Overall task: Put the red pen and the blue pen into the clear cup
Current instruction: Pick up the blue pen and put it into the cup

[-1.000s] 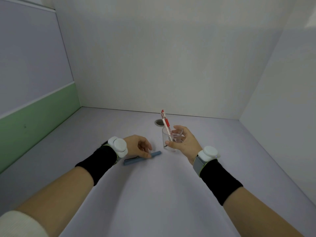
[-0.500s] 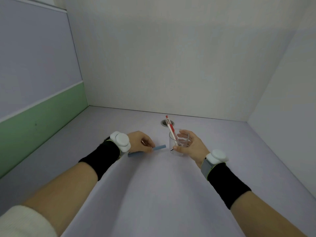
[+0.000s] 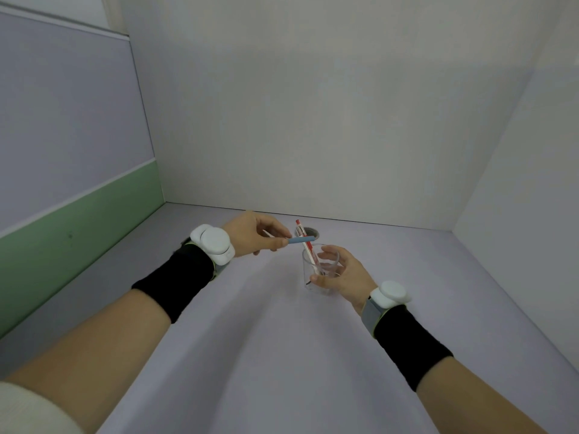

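1. The left hand (image 3: 250, 234) is raised off the counter (image 3: 266, 355), its grip pinched on the blue pen (image 3: 300, 240).
2. The blue pen lies nearly level, its free end pointing to 3 o'clock, crossing in front of the red pen (image 3: 305, 244) above the cup's rim.
3. The red pen stands tilted inside the clear cup (image 3: 319, 270), its top leaning toward 11 o'clock.
4. The right hand (image 3: 341, 274) wraps the cup from its 3 o'clock side, grip closed around the wall.
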Action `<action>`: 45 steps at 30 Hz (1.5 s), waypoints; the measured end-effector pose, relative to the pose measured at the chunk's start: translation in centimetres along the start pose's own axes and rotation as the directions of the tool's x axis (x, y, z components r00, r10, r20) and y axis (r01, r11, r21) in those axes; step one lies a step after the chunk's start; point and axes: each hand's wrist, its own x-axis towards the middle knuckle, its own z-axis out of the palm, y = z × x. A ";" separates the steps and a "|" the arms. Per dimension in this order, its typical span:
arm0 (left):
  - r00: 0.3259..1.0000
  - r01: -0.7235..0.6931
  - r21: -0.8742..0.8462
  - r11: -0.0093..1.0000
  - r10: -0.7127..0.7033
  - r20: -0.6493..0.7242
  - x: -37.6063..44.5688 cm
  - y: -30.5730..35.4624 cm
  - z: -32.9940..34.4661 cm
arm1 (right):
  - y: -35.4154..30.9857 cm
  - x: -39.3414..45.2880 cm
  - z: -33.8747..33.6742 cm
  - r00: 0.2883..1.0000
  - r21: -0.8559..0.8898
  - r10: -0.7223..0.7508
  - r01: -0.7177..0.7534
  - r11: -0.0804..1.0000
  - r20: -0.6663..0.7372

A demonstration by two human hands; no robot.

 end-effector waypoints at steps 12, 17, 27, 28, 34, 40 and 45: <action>0.999 -0.036 0.010 0.999 0.036 0.029 0.8 0.8 1.7 | -0.5 -0.3 -0.1 1.000 -0.034 -0.009 0.008 0.999 -0.009; 1.000 -0.015 0.031 0.999 0.015 0.012 0.7 1.3 1.4 | -0.5 -0.4 -0.2 1.000 -0.038 -0.002 0.002 0.999 -0.008; 0.999 -0.036 -0.032 0.999 0.036 0.018 1.1 1.6 2.5 | -0.6 -0.8 0.4 0.999 -0.091 0.005 -0.001 0.996 0.040; 0.999 -0.040 -0.053 0.998 0.041 0.019 1.1 1.5 2.6 | -0.7 -0.8 0.5 0.999 -0.102 0.006 -0.002 0.995 0.043; 0.997 -0.078 -0.015 0.997 0.078 -0.001 1.4 0.9 2.5 | -0.8 -0.8 0.8 0.998 -0.099 0.006 0.000 0.995 0.057; 0.990 -0.137 -0.035 0.990 0.136 -0.031 1.3 1.1 2.6 | -1.1 -1.1 1.0 0.999 -0.091 0.008 -0.004 0.996 0.051; 0.962 -0.212 -0.046 0.976 0.200 -0.183 1.0 1.1 2.0 | -1.2 -1.2 0.8 1.000 -0.037 -0.008 0.008 0.999 0.018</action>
